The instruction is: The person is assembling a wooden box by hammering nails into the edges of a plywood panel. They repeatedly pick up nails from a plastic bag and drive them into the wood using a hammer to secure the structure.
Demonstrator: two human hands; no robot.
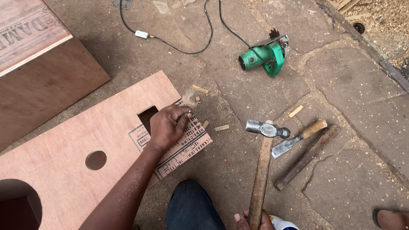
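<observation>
My left hand (168, 125) rests palm-down on a reddish plywood board (85, 140) lying on the ground, fingertips near the board's right edge, just right of a square cut-out (148, 116). The board also has a small round hole (96, 160) and part of a larger round cut-out (19, 204) at lower left. At the frame's bottom edge my right hand (251, 221) grips the wooden handle of a hammer (262, 166). Its steel head (267, 128) lies out over the stone floor.
A chisel (296, 139) and a dark metal bar (307, 156) lie right of the hammer head. A green power saw (264, 55) with black cord sits farther away. Small wood offcuts (221, 127) are scattered about. Another plywood panel (38, 72) stands at upper left. My knee (191, 208) is below.
</observation>
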